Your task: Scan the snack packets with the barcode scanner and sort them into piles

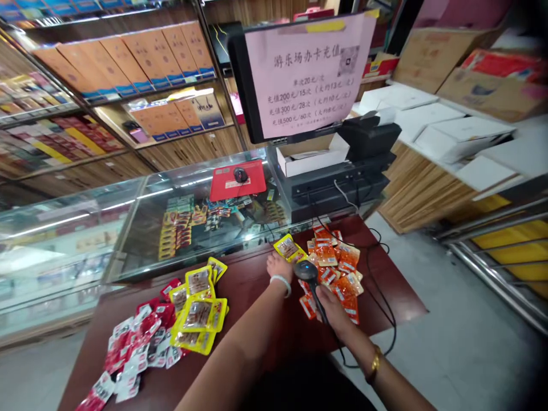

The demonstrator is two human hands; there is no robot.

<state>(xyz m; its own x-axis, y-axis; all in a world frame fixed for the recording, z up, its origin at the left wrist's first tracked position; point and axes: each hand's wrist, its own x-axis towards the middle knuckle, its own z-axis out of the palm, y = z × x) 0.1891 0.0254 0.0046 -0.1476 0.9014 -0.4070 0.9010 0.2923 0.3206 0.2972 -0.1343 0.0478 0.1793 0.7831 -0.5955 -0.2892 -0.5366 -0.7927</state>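
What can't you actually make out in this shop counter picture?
- Head view: print on the yellow packet under the left hand is too small to read.
- The right hand covers the grip of the barcode scanner.
- The orange packets overlap; their count is unclear.
- The red packets run off the bottom edge.

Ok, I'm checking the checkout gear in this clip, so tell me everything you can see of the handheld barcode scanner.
The barcode scanner is a black, glossy plastic handheld with a rounded head and a slim handle. The right hand grips the handle, with the head tipped up and away over the dark red table. A blue glow shows on the head. It hangs just right of the left hand, which touches a yellow snack packet, and beside the orange packets. A black cable loops nearby; its join to the scanner is hidden.
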